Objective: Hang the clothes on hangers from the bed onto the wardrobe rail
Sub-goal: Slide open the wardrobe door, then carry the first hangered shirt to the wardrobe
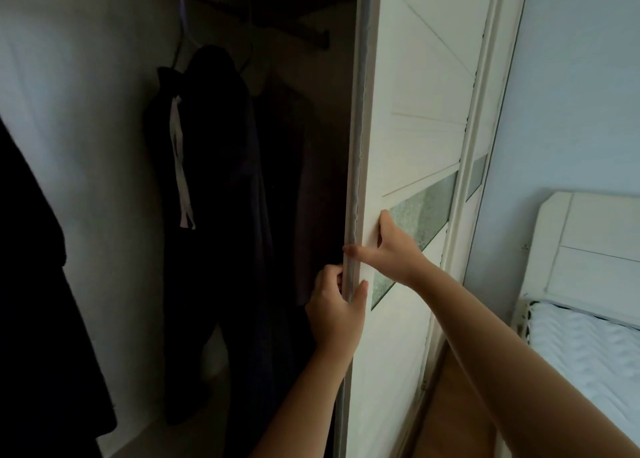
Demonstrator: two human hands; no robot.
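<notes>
A white sliding wardrobe door [412, 138] stands partly open, with the dark wardrobe inside to its left. My left hand [334, 310] grips the door's grey edge strip [356, 166], fingers curled behind it and thumb on the front. Just above, my right hand [389, 244] rests flat on the door's face with its thumb stretched to the edge. Dark clothes [214, 187] hang on hangers from the rail [263, 17] high inside. The bed [588, 346] lies at the lower right, with no clothes seen on its visible part.
Another dark garment [38, 284] hangs at the far left, close to me. A second door panel [481, 118] sits behind the first. A white headboard [588, 246] stands against the pale wall. Wooden floor [450, 419] shows between wardrobe and bed.
</notes>
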